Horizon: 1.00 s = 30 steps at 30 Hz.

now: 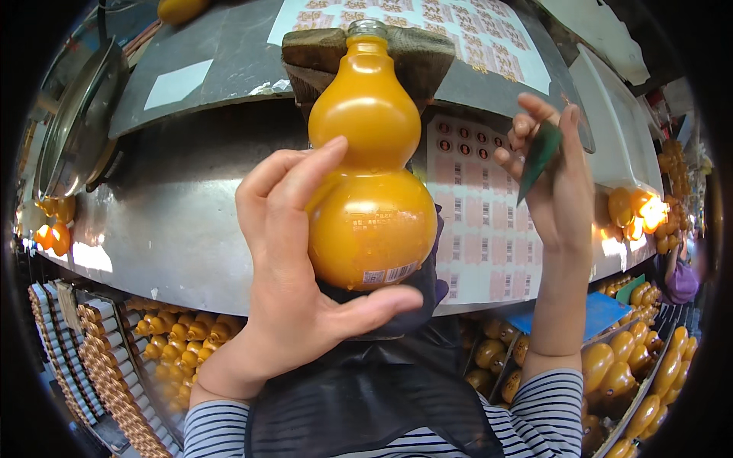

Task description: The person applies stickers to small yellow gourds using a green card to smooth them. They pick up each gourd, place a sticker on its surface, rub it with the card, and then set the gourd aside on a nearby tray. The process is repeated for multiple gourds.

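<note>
A glossy orange gourd-shaped bottle (366, 153) lies in front of me, its clear threaded mouth pointing away and its neck in a notched wooden block (317, 50). My left hand (286, 229) holds its left side, with the index fingertip near the waist and the thumb by the base. A small barcode label (401, 271) sits low on the bottle, and faint wet-looking marks show on the lower bulb. My right hand (561, 172), raised to the right of the bottle and apart from it, grips a thin dark-green pointed piece (540, 162) like a scraper; it is slightly blurred.
Sticker sheets (477, 221) lie on the metal table right of the bottle, and another label sheet (489, 38) is on the grey board behind. A round pan-like vessel (80, 122) stands far left. Crates of orange gourd bottles (183, 336) flank me below the table. A white bin (615, 122) is at right.
</note>
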Tool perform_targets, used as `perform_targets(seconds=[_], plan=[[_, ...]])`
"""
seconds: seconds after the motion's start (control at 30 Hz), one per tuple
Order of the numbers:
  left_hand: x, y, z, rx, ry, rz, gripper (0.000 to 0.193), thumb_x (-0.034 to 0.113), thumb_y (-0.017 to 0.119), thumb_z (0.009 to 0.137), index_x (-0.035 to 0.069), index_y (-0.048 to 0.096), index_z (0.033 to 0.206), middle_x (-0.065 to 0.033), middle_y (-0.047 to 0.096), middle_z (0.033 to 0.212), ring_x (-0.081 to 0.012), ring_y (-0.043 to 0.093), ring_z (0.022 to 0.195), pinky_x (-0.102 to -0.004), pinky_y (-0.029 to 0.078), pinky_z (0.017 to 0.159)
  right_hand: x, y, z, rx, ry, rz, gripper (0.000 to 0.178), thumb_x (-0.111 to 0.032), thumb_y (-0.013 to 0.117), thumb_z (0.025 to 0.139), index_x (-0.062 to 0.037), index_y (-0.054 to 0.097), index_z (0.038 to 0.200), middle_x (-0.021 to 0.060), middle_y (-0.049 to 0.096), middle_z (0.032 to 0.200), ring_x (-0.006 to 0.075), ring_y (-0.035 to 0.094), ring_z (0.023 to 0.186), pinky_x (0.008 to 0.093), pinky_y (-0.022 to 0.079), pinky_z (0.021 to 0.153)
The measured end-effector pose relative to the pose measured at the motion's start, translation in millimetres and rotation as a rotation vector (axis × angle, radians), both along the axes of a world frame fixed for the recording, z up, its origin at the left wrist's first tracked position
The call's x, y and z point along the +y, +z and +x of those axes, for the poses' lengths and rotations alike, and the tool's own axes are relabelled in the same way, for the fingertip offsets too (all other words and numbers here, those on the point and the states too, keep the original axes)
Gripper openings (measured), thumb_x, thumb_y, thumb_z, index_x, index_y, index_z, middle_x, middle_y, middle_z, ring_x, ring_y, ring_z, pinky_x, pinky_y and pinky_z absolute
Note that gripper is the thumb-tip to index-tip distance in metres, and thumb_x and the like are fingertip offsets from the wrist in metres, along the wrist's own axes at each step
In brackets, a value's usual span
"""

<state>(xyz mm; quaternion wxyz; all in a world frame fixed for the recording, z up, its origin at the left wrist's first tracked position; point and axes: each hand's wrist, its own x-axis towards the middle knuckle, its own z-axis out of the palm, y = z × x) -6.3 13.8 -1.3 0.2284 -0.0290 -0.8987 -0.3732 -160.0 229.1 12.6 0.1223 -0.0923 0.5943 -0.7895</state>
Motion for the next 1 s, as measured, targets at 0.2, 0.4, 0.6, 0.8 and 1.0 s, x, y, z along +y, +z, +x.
perform_targets(seconds=[0.2,0.4,0.6,0.8,1.0], plan=[[4.3,-6.0,2.3,-0.006,0.070,0.072,0.118,0.045,0.086,0.062,0.001,0.018,0.148,-0.0135,0.035,0.129,-0.0262,0.042,0.120,-0.0406,0.033,0.106,-31.0,44.1,33.9,0.730,0.266,0.455,0.049,-0.018,0.082,0.071,0.0051,0.062,0.109,0.0084,0.064,0.096,0.0122,0.059,0.080,0.0233,0.050,0.073],[2.7,-9.4,1.1,0.006,0.045,0.073,0.130,0.051,0.089,0.056,0.000,0.012,0.149,-0.0136,0.036,0.128,-0.0255,0.042,0.119,-0.0413,0.031,0.107,-65.9,30.5,25.6,0.996,0.290,0.505,0.042,0.000,0.077,0.070,0.0027,0.066,0.110,0.0092,0.068,0.103,0.0142,0.064,0.088,0.0252,0.050,0.079],[-12.7,-6.9,7.7,-0.122,-0.133,0.404,0.111,0.081,0.055,0.067,-0.001,0.037,0.139,-0.0136,0.034,0.135,-0.0258,0.037,0.130,-0.0392,0.029,0.110,-24.2,11.5,72.0,1.344,0.325,0.602,0.025,-0.006,0.074,0.072,-0.0111,0.069,0.096,0.0009,0.068,0.103,0.0152,0.063,0.090,0.0308,0.048,0.076],[-6.1,-9.1,7.0,-0.069,-0.094,0.227,0.088,0.068,0.056,0.080,-0.001,0.044,0.134,-0.0138,0.035,0.135,-0.0247,0.039,0.128,-0.0371,0.032,0.108,0.6,-2.4,94.5,1.361,0.219,0.563,0.015,-0.006,0.073,0.070,-0.0133,0.068,0.082,-0.0016,0.068,0.097,0.0165,0.063,0.090,0.0328,0.048,0.075],[0.8,-6.3,4.2,-0.062,-0.047,0.177,0.068,0.043,0.064,0.084,0.000,0.044,0.133,-0.0143,0.037,0.135,-0.0243,0.040,0.127,-0.0357,0.033,0.107,10.2,-26.7,90.8,1.196,0.223,0.608,0.015,-0.005,0.076,0.072,-0.0122,0.068,0.083,0.0014,0.068,0.087,0.0176,0.064,0.085,0.0379,0.050,0.081]])
